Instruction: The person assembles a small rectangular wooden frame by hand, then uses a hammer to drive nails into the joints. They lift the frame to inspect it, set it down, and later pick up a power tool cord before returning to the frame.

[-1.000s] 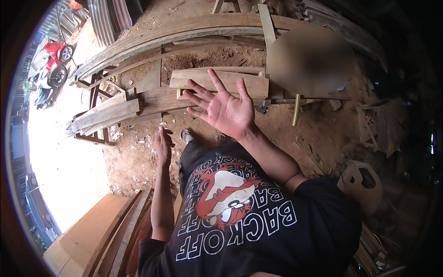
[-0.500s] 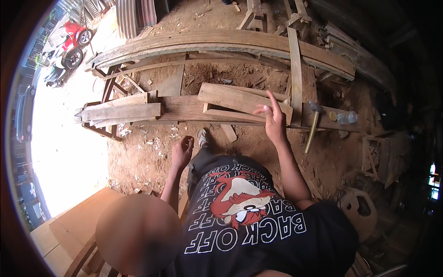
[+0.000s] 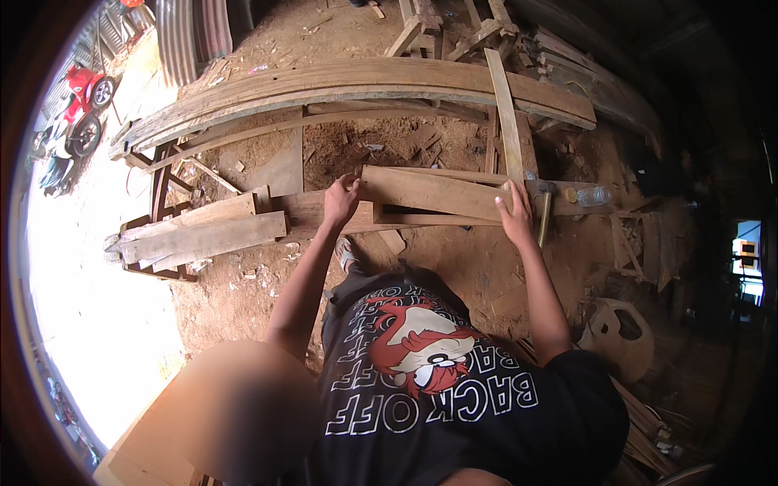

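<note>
A short wooden board lies on a narrow frame of boards on the low bench, its top face toward me. My left hand has its fingers curled at the board's left end. At the right end, my right hand holds the corner, its thumb on the near side. Just right of that hand, a hammer with a yellowish handle rests across the bench's near edge. Dark gaps show between the boards beneath.
Several loose boards are stacked on the bench's left end. A clear plastic bottle lies at right beside a round yellow object. Beyond runs a long plank bench, with an upright-looking plank across it. Wood scraps litter the ground.
Both hands have moved to the board: the left reached up to its left end, the right came down onto its right end. The board now lies turned slightly, and the view has shifted.
</note>
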{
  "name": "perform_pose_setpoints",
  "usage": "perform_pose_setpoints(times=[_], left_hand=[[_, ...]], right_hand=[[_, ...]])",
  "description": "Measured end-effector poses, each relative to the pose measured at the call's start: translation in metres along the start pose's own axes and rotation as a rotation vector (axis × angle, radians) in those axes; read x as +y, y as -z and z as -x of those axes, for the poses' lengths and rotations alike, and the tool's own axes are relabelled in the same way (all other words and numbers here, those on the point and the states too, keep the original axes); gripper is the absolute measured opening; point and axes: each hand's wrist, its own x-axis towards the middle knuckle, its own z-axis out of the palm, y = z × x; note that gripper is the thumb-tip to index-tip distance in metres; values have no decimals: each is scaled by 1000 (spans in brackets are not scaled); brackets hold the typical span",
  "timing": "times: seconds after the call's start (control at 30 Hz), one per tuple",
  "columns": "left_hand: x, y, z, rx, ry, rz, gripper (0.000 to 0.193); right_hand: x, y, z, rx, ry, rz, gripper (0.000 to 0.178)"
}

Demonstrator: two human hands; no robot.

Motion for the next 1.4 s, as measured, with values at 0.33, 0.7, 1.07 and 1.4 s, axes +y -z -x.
perform_pose_setpoints(times=[0.33,0.7,1.07,1.4], left_hand=[[9,-1,-29,-401,76,343,49],[143,64,-11,-251,198,877,32],[136,208,24,461,-156,616,32],[91,180,95,655,95,800,31]], right_hand=[[11,-24,101,383,-367,-377,64],[69,-140,162,239,-784,-741,51],[210,-189,272,-585,-1167,-769,64],[177,-161,162,-434,-955,-711,46]])
